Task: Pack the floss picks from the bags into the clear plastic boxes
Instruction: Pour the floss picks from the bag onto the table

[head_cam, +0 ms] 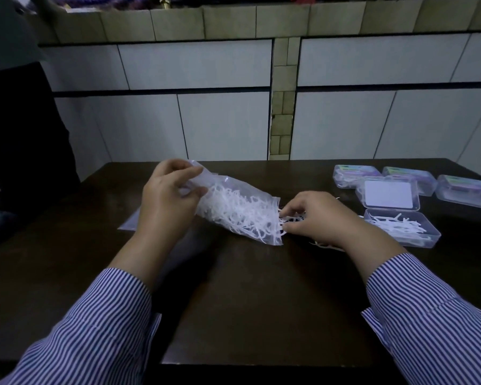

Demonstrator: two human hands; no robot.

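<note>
Clear plastic bag [233, 209] at frame centre, lying tilted on the dark table [247, 301], mouth toward the right, stuffed with a tangle of thin white floss picks [242, 212]. Left hand [167, 201] pinches the bag's closed upper-left end between thumb and fingers, lifting that end off the table. Right hand [322, 218] sits at the bag's mouth, fingers curled round a few picks there; a few more loose picks [325, 246] poke out under its wrist. Both arms in blue-and-white striped sleeves [95, 329].

Right of the right hand: one open clear box [403, 227], partly filled with white picks, its lid [388, 194] hinged back behind it with a white label showing. Behind that, upper right of the table, three closed clear boxes [467, 191] in a row, each with a coloured label on top, picks visible inside at least the leftmost. Count: one bag held, four boxes total, one open and three closed. A flat clear sheet [129, 222], maybe an empty bag, lies on the table left of the left wrist. White tiled wall [206, 107] behind the table; a dark-clothed figure [25, 134] at far left.
</note>
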